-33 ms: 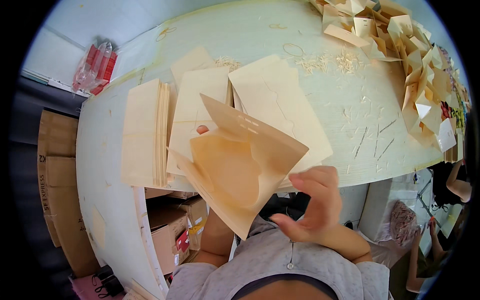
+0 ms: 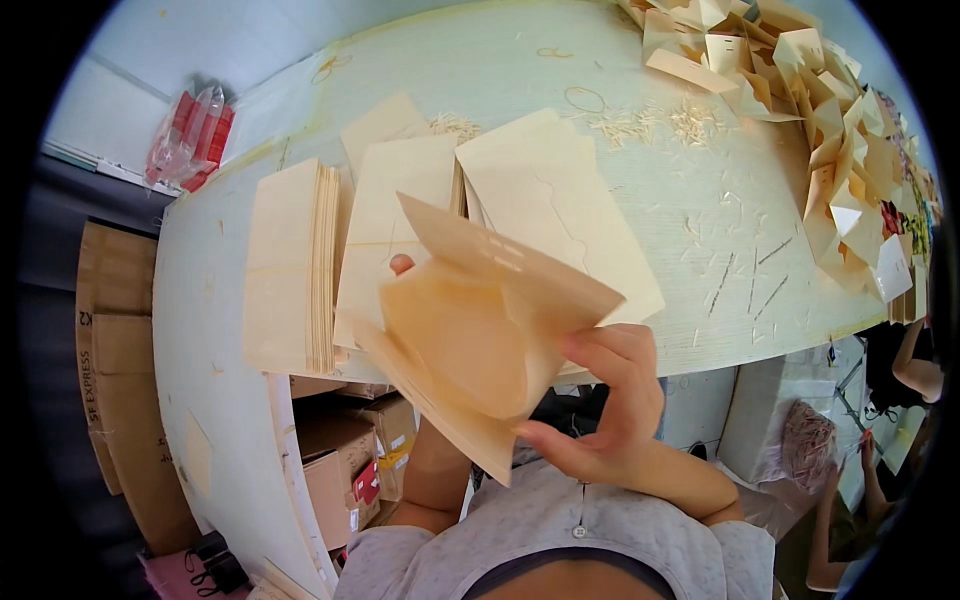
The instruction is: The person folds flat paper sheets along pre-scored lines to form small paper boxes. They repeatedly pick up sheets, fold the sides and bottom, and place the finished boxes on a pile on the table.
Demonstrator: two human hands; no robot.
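Note:
A tan card-paper envelope (image 2: 455, 340) is held up in front of me, its mouth spread and facing up toward me. My left hand (image 2: 401, 264) holds it from behind; only one fingertip shows at its far left edge, and the rest is hidden. At the right side, my right hand (image 2: 615, 405) has its thumb at the near panel and its curled fingers at the far panel, bridging the envelope's two edges. Beneath and beyond it lie flat tan sheets (image 2: 540, 170) and a stack bound with a band (image 2: 400, 190). Another thick stack (image 2: 285, 270) stands to the left.
Opened tan envelopes (image 2: 830, 170) pile up at the table's far right. Small pale sticks (image 2: 695, 122) are scattered on the white table (image 2: 450, 60). Red packets in clear plastic (image 2: 190, 140) sit far left. Cardboard boxes (image 2: 335, 460) fill the shelf below. Another person's arm (image 2: 915, 365) shows at right.
My right hand has moved left and come against the envelope's right side. The envelope has shifted slightly right and its near corner is a little lower.

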